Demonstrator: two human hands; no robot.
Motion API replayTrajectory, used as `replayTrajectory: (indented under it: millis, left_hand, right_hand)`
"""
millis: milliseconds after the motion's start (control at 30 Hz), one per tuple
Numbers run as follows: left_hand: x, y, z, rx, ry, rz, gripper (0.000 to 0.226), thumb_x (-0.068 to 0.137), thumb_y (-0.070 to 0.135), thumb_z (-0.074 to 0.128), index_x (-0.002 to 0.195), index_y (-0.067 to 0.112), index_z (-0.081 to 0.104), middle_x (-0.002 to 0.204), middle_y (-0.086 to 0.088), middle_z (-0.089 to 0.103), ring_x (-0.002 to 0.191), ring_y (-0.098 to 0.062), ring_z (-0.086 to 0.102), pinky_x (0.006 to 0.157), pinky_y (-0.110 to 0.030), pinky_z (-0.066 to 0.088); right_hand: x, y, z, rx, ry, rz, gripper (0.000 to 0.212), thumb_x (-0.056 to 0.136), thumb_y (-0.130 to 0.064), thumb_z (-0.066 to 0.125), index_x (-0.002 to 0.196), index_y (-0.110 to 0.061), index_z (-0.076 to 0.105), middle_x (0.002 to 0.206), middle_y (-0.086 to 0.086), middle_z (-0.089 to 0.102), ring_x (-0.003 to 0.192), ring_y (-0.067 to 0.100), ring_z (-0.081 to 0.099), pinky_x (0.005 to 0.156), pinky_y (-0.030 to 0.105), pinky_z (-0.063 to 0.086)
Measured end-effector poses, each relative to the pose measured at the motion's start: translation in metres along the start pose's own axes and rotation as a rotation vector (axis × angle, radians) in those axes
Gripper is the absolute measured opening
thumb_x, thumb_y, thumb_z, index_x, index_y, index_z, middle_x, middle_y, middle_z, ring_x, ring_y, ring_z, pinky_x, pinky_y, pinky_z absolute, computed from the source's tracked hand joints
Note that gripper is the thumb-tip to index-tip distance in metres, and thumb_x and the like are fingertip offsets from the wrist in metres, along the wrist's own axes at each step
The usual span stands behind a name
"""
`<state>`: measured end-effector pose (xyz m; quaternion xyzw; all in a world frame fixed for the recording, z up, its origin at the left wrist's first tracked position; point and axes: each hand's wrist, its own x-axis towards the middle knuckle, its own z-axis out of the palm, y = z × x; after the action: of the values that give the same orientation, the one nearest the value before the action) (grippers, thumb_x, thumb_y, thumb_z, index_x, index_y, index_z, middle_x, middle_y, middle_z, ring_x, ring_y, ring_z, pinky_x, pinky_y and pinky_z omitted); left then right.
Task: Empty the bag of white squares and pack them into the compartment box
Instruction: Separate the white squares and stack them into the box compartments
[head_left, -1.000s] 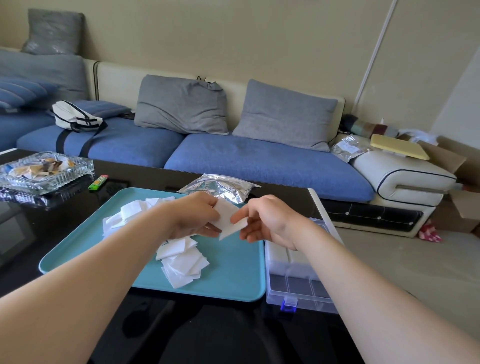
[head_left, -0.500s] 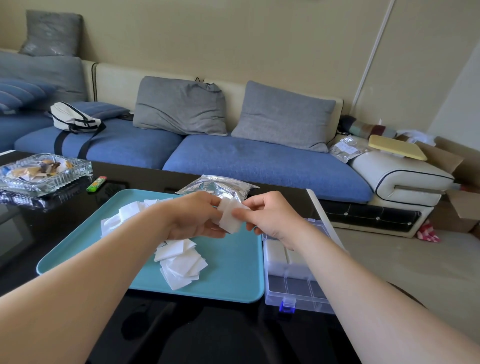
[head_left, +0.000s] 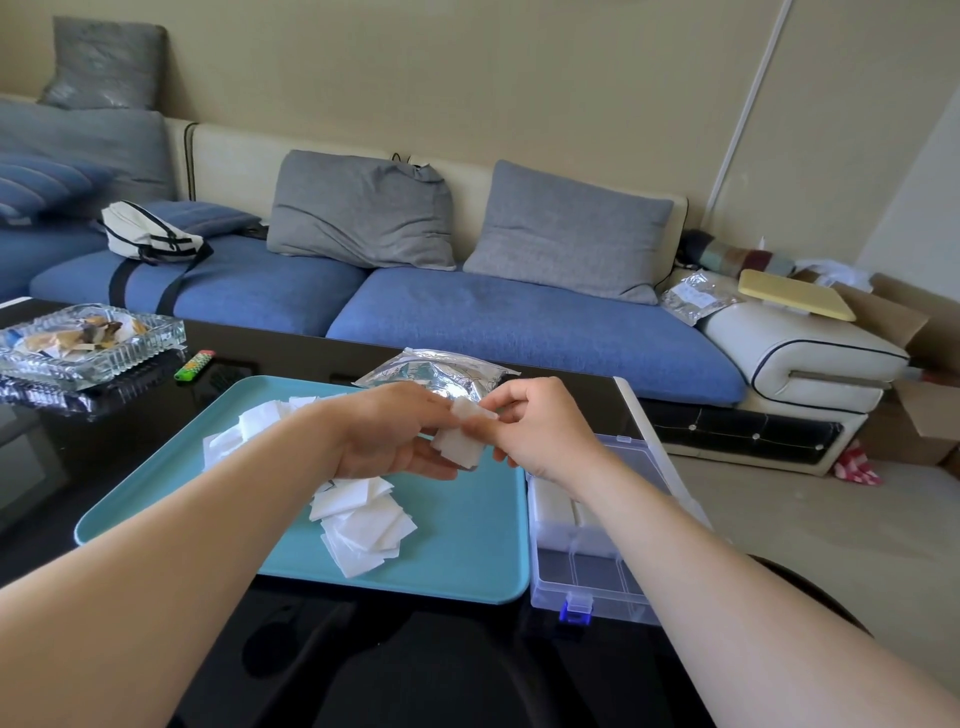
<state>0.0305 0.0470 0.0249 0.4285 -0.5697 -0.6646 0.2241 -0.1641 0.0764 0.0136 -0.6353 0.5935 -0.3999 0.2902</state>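
Both hands meet above the teal tray (head_left: 467, 561) and hold a small stack of white squares (head_left: 460, 441) between them. My left hand (head_left: 389, 436) cups the stack from the left, and my right hand (head_left: 535, 431) pinches its right edge with curled fingers. Loose white squares (head_left: 363, 525) lie in a pile on the tray below, partly hidden by my left forearm. The silver foil bag (head_left: 436, 371) lies flat behind the hands. The clear compartment box (head_left: 587, 566) stands open at the tray's right edge, with white squares filling its far compartments.
A glass ashtray (head_left: 88, 338) and a green lighter (head_left: 195, 365) sit at the far left of the black table. A blue sofa with grey cushions runs behind the table. The box's raised lid (head_left: 644, 415) stands behind my right wrist.
My hands have come closer together and risen slightly. The squares, held apart between the fingertips a second ago, are now gathered into one stack gripped by both hands.
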Motion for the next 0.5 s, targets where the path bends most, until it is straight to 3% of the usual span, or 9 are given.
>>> replayTrajectory:
  millis: [100,233,367,500]
  left_hand:
    - [0.0011,-0.0009,0.0001,-0.005,0.015,0.0,0.028,0.111,0.01,0.044,0.129,0.004,0.065,0.125,-0.022,0.072,0.114,-0.035,0.072,0.106,-0.051,0.054]
    - [0.0038,-0.0007,-0.0011,-0.071,0.039,0.018,0.029,0.111,0.008,0.043,0.13,-0.002,0.063,0.127,-0.024,0.071,0.11,-0.036,0.074,0.101,-0.05,0.057]
    - [0.0057,-0.0009,-0.0026,-0.109,0.06,0.038,0.029,0.11,0.006,0.042,0.128,-0.005,0.063,0.131,-0.027,0.067,0.1,-0.034,0.073,0.09,-0.047,0.061]
    - [0.0085,-0.0021,-0.0043,-0.087,0.066,0.027,0.034,0.112,0.007,0.036,0.131,-0.004,0.061,0.131,-0.027,0.067,0.095,-0.034,0.071,0.099,-0.052,0.058]
  right_hand:
    - [-0.0003,0.0028,0.002,-0.133,0.084,-0.116,0.026,0.081,-0.028,0.092,0.092,-0.027,0.068,0.081,0.001,0.073,0.067,0.014,0.069,0.061,0.031,0.056]
    - [-0.0026,0.0033,0.0056,-0.26,0.098,-0.289,0.029,0.077,-0.036,0.093,0.095,-0.028,0.072,0.094,-0.008,0.061,0.072,0.004,0.054,0.072,0.029,0.049]
    - [-0.0033,0.0037,0.0078,-0.314,0.063,-0.331,0.064,0.05,-0.062,0.096,0.102,-0.034,0.071,0.108,-0.012,0.052,0.091,0.003,0.057,0.08,0.034,0.054]
    - [-0.0006,0.0047,0.0081,-0.354,0.083,-0.372,0.054,0.059,-0.054,0.097,0.104,-0.033,0.076,0.108,-0.012,0.054,0.089,0.002,0.055,0.081,0.039,0.056]
